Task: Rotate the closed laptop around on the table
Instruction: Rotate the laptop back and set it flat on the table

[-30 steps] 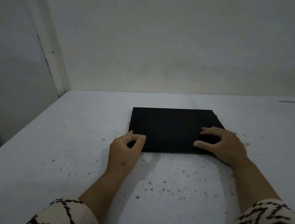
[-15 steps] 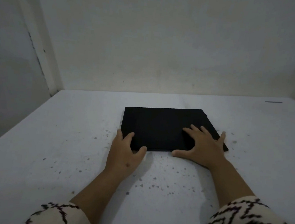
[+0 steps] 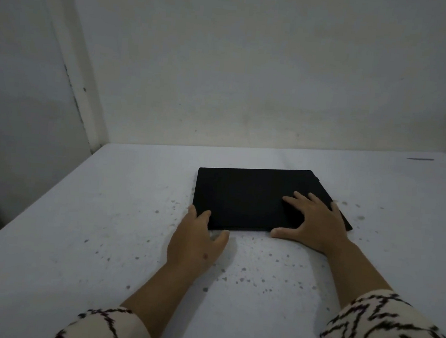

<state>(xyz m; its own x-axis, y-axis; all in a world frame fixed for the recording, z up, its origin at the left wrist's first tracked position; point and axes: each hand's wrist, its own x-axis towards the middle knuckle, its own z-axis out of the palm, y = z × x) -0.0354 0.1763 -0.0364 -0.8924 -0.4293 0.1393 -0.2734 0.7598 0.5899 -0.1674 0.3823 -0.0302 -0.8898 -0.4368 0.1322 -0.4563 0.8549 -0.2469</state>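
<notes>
A closed black laptop (image 3: 246, 195) lies flat on the white speckled table (image 3: 103, 225), its long edges running left to right. My left hand (image 3: 195, 243) cups its near left corner, fingers on the left edge and thumb along the front edge. My right hand (image 3: 317, 223) lies spread flat on the lid's near right part, thumb stretched along the front edge, little finger at the right edge. The near right corner is hidden under that hand.
A pale wall rises just behind the table's far edge. On the left the table ends at an edge beside a grey wall with a white vertical strip (image 3: 71, 74). A small dark mark (image 3: 419, 158) sits at the far right.
My right hand has flattened and spread on the lid, where it was curled over the near right corner. My left hand has closed in around the near left corner. The laptop lies much as before.
</notes>
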